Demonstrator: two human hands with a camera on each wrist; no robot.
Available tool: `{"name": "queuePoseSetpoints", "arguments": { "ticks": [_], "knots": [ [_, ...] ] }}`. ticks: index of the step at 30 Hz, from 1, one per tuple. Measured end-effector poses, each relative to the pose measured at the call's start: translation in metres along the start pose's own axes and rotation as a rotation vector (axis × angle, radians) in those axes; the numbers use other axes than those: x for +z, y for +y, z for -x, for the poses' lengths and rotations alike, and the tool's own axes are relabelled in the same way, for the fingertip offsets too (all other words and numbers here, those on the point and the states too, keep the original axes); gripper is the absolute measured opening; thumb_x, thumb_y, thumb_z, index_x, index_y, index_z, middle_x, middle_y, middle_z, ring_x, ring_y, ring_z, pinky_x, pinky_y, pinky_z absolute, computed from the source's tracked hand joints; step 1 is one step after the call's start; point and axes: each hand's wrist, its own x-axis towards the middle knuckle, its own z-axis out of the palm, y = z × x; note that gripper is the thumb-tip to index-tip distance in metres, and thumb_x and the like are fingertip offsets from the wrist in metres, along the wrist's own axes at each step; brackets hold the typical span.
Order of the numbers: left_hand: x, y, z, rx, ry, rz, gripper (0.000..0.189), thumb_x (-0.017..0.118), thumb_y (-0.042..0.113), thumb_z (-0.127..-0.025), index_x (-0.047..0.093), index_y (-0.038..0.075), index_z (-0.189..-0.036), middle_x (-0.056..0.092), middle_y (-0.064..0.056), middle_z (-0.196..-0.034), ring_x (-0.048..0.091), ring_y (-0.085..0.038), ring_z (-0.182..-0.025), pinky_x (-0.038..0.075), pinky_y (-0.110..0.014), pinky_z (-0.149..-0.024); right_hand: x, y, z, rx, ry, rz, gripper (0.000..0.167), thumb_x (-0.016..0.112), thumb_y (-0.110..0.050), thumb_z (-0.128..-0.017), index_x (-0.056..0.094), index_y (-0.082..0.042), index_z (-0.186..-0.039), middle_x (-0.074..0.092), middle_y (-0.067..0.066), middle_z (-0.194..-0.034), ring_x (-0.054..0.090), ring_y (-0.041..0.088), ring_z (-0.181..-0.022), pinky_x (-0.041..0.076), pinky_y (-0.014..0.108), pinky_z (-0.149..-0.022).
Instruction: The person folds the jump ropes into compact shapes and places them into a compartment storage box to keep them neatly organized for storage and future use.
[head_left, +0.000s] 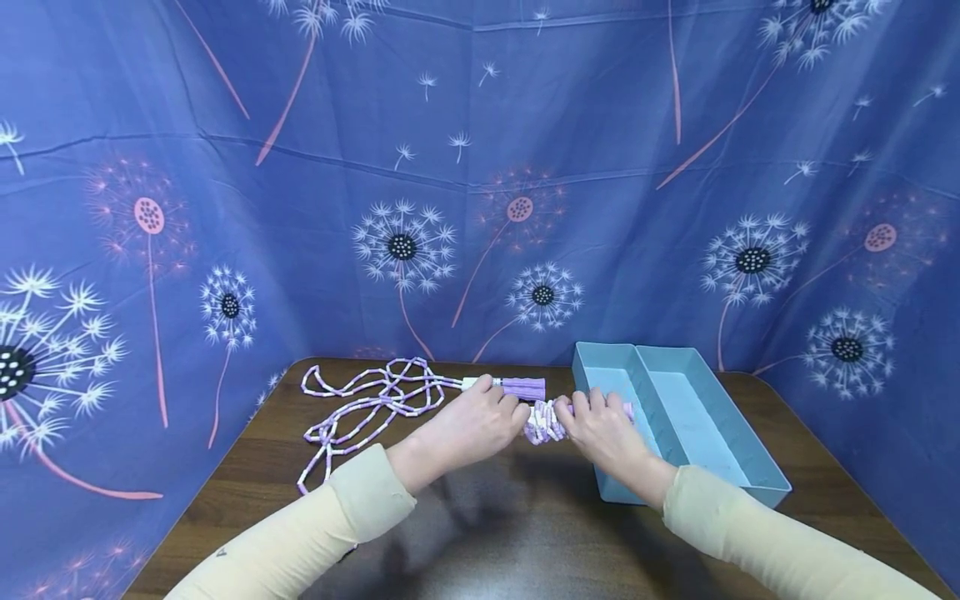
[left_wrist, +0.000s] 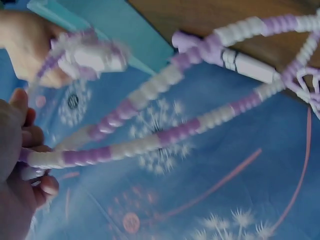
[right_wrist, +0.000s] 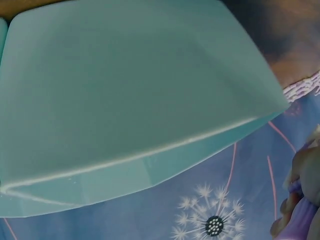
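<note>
My right hand (head_left: 607, 429) grips a bunched part of a purple-and-white beaded jump rope (head_left: 543, 422); a purple handle (right_wrist: 300, 222) shows in its grasp in the right wrist view. Close beside it, my left hand (head_left: 476, 421) has its fingers curled round beaded strands (left_wrist: 132, 145), which run away from it in the left wrist view. More beaded rope (head_left: 390, 396) lies in loose loops on the table. A purple-and-white handle (head_left: 523, 387) rests just behind my left hand. Whether these are one rope or two I cannot tell.
A light-blue two-compartment tray (head_left: 660, 408) stands at the right, its near left wall just behind and below my right hand. The brown wooden table (head_left: 247, 500) ends at a blue dandelion-print cloth (head_left: 465, 250) hanging behind and at the sides.
</note>
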Motion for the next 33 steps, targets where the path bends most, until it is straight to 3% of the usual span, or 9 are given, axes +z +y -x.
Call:
{"name": "queuePoseSetpoints", "arguments": {
  "ticks": [5, 10, 18, 26, 33],
  "knots": [
    [-0.003, -0.018, -0.003, 0.049, -0.005, 0.023, 0.015, 0.045, 0.016, -0.092, 0.052, 0.017, -0.079, 0.054, 0.004, -0.068, 0.051, -0.015, -0.06, 0.036, -0.03, -0.062, -0.007, -0.002, 0.0, -0.058, -0.037, -0.086, 0.032, 0.019, -0.001, -0.093, 0.051, -0.007, -0.092, 0.042, 0.008, -0.064, 0.038, 0.023, -0.05, 0.023, 0.031, -0.045],
    [-0.005, -0.03, -0.008, 0.083, -0.005, 0.049, 0.019, 0.05, 0.03, -0.094, 0.054, 0.016, -0.08, 0.053, 0.003, -0.07, 0.049, -0.017, -0.063, 0.036, -0.03, -0.065, -0.012, 0.002, -0.009, -0.087, -0.043, -0.13, 0.035, 0.019, -0.001, -0.094, 0.054, -0.007, -0.095, 0.046, 0.009, -0.068, 0.04, 0.023, -0.052, 0.027, 0.031, -0.047],
    [0.0, -0.035, -0.01, 0.11, 0.017, 0.071, 0.023, 0.051, 0.038, -0.092, 0.052, 0.017, -0.083, 0.054, 0.003, -0.07, 0.049, -0.017, -0.063, 0.036, -0.03, -0.067, -0.019, 0.001, -0.018, -0.194, 0.067, -0.232, 0.031, 0.027, -0.002, -0.094, 0.057, -0.008, -0.094, 0.051, 0.006, -0.07, 0.045, 0.023, -0.057, 0.033, 0.032, -0.051],
    [0.016, -0.041, -0.004, 0.148, 0.057, 0.132, 0.03, 0.049, 0.045, -0.09, 0.05, 0.016, -0.085, 0.053, 0.003, -0.07, 0.047, -0.017, -0.063, 0.036, -0.03, -0.066, -0.024, 0.002, -0.02, -0.256, 0.151, -0.261, 0.022, 0.036, -0.005, -0.092, 0.056, -0.009, -0.095, 0.052, 0.004, -0.073, 0.048, 0.023, -0.061, 0.038, 0.033, -0.057],
    [0.028, -0.043, -0.001, 0.203, 0.048, 0.144, 0.013, 0.047, 0.023, -0.095, 0.05, 0.014, -0.086, 0.054, 0.003, -0.077, 0.048, -0.017, -0.071, 0.038, -0.029, -0.069, -0.026, 0.002, -0.021, -0.317, 0.248, -0.293, 0.023, 0.035, -0.004, -0.093, 0.058, -0.009, -0.094, 0.051, 0.002, -0.073, 0.047, 0.022, -0.06, 0.039, 0.033, -0.056]
  ]
}}
